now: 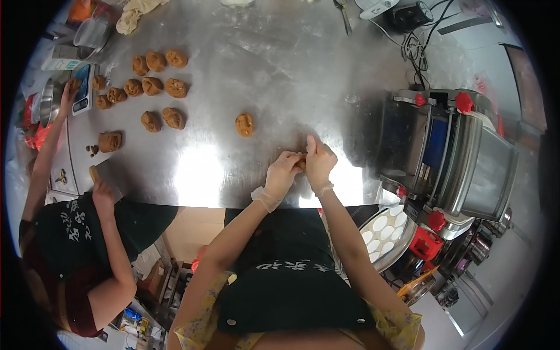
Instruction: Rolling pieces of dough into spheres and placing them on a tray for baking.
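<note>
Close to the front edge of the steel table, my left hand [282, 176] and my right hand [320, 164] meet, both in thin clear gloves. Pinched between their fingers is a small piece of brown dough [301, 163], mostly hidden by them. The right thumb points up and away from me. A single brown dough ball [244, 125] rests on the table just beyond and left of my hands. Farther left, several more dough balls [152, 86] lie in loose rows.
At the left, a co-worker grips a wooden-handled scraper [93, 173] beside a dough lump [109, 142], other hand at a scale [82, 87]. A metal press machine [466, 157] with red knobs stands right, above a tray of white rounds [382, 233]. Cables [415, 55] lie far right.
</note>
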Demonstrator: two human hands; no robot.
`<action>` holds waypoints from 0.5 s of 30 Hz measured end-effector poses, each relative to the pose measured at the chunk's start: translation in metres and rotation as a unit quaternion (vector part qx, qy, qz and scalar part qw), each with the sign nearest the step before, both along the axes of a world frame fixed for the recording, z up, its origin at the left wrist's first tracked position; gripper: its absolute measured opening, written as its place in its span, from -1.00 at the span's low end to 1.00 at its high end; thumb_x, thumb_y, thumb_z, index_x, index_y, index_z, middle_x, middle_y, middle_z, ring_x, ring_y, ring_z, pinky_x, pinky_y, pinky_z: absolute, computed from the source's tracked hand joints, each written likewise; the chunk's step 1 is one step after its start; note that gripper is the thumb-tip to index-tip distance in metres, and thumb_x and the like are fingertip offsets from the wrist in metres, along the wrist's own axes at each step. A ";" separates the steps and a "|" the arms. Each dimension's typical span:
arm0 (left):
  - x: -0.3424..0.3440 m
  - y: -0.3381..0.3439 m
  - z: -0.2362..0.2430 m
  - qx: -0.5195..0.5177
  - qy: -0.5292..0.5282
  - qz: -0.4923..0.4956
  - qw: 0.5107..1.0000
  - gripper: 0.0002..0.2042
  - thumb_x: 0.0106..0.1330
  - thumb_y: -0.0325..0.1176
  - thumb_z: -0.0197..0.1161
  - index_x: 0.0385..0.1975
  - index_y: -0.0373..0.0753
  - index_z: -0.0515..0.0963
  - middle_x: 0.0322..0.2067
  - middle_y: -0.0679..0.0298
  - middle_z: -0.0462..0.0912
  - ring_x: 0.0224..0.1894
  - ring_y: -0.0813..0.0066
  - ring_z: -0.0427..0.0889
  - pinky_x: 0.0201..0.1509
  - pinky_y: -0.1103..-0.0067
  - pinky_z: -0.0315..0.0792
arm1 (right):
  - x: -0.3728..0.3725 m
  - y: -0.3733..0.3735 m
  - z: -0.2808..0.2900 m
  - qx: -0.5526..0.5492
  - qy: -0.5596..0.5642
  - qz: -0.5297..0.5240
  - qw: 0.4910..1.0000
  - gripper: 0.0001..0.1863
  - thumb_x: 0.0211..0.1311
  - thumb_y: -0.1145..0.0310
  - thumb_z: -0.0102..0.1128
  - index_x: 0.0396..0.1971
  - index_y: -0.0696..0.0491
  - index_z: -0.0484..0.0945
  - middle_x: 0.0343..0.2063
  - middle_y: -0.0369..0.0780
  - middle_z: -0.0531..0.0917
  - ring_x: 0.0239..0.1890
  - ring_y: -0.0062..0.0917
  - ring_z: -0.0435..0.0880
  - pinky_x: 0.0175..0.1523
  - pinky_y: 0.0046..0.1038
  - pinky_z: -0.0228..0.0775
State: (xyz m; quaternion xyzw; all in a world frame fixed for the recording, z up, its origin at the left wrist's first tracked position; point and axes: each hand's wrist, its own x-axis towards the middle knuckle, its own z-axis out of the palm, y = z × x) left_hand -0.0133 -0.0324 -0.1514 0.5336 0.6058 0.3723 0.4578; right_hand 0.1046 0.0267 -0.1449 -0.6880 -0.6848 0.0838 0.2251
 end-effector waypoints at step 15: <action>0.024 0.000 0.016 0.106 0.074 -0.075 0.989 -0.66 0.10 -0.56 0.35 -0.07 -0.19 0.63 -0.12 0.26 0.61 -0.16 0.27 0.65 -0.11 0.48 0.57 | 0.024 -0.025 -0.009 -0.046 0.069 -0.137 0.987 -0.60 0.36 0.21 0.17 -0.69 0.05 0.49 -0.73 -0.17 0.54 -0.73 -0.25 0.52 -0.60 -0.29 0.35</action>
